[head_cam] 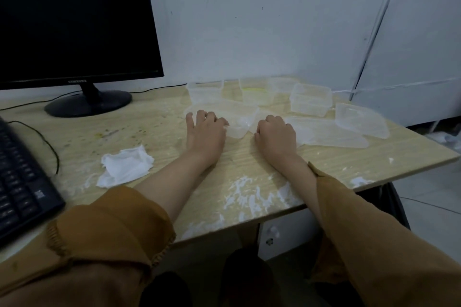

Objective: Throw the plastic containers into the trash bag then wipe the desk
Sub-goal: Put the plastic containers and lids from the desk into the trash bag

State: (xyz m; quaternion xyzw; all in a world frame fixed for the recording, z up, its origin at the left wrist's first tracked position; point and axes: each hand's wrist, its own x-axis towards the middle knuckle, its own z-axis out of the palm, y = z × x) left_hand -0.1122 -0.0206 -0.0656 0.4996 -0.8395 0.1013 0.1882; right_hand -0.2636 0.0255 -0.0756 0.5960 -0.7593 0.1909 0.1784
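Resting both forearms on the desk (239,157); my left hand (205,129) lies palm down, fingers loosely spread, fingertips touching the near rim of a clear plastic container (239,119), nothing gripped; my right hand (277,136) is curled into a loose fist beside the same container, whether it holds anything I cannot tell; more containers (310,102) sit behind and right; crumpled tissue (124,166) lies left; white smears (249,197) near the front edge.
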